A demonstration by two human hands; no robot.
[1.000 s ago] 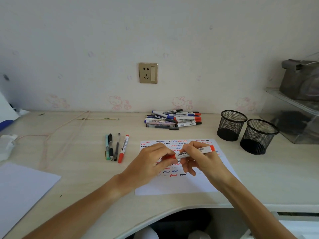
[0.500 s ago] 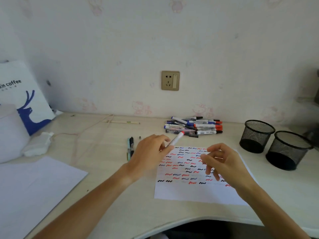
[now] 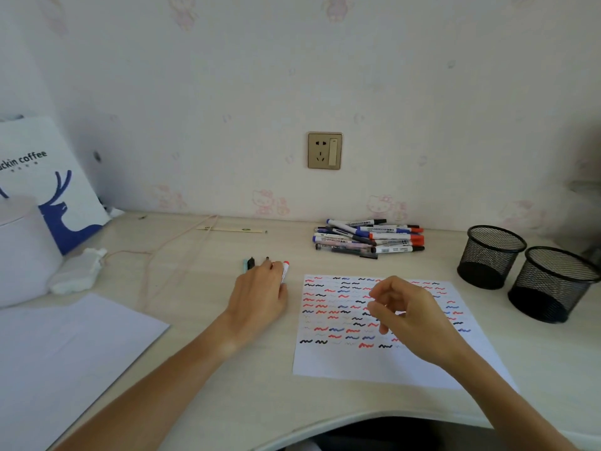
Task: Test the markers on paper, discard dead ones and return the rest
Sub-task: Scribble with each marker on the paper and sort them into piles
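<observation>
Step in hand, as judged: a tested marker is being set aside. The left hand (image 3: 260, 297) lies knuckles-up on the worktop (image 3: 201, 379), just left of the test paper (image 3: 374, 362), its grip laid over a red-capped marker (image 3: 285, 271) whose cap end pokes out past the fingertips. Whether the fingers clasp the barrel or merely rest on it cannot be told. The marker lies among a small row of set-aside pens (image 3: 249, 264), mostly hidden by the hand; this row is probably the reject lot, though nothing marks it so. The right hand (image 3: 406, 317) hangs over the paper, fingers loosely curled, grasping nothing. The paper carries many rows of red, blue and black squiggles, its lower part blank. The untested pile of markers (image 3: 370, 237) sits near the wall, well apart from both hands. Two mesh pen cups (image 3: 527, 271) stand at right and look empty. The next move calls for a reach to the pile, uncapping one marker, and a stroke on the blank part.
</observation>
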